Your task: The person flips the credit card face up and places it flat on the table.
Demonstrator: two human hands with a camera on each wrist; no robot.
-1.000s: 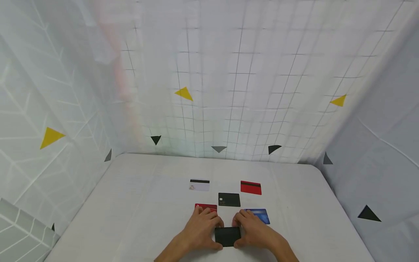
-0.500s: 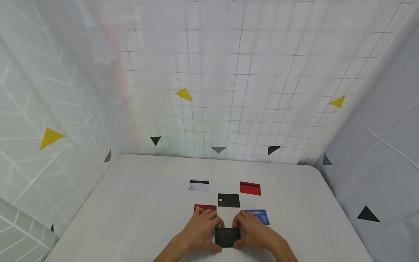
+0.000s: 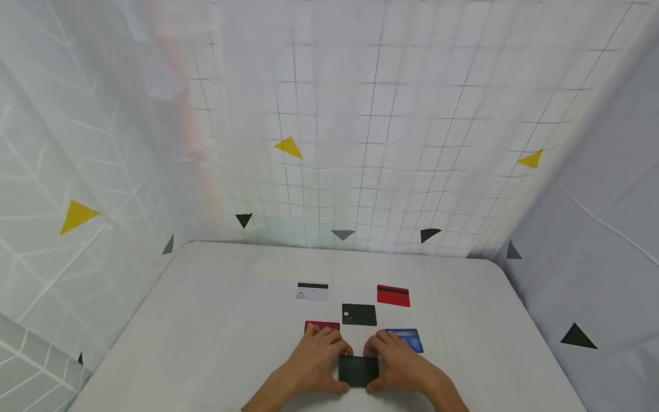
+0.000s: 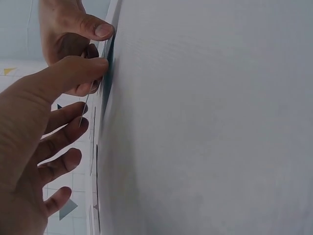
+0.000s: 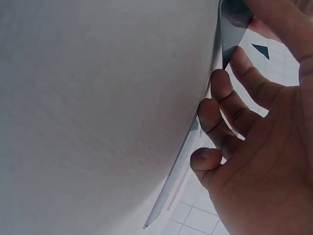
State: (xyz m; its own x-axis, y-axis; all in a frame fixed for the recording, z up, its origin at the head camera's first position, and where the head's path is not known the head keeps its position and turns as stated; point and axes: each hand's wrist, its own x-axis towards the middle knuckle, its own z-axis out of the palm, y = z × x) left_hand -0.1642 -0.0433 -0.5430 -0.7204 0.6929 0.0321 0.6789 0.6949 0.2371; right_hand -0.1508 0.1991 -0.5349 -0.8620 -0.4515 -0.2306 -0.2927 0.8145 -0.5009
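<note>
A black card (image 3: pixel 358 372), plain on the side that shows, lies between my two hands at the near side of the table. My left hand (image 3: pixel 315 360) grips its left side, thumb at the near corner and fingers at the far one. On the opposite side my right hand (image 3: pixel 407 363) holds it the same way. The left wrist view shows the card (image 4: pixel 109 68) edge-on by the left thumb. A red card (image 3: pixel 323 325) is partly hidden by my left fingers. My right fingers partly cover a blue card (image 3: pixel 410 339).
Just beyond the hands lies another black card (image 3: pixel 360 315) with a chip. Farther back are a white card (image 3: pixel 312 292) with a dark stripe and a red striped card (image 3: pixel 393 296). All are on a white table (image 3: pixel 231 320), with pale curtains (image 3: pixel 329 114) behind and at the sides.
</note>
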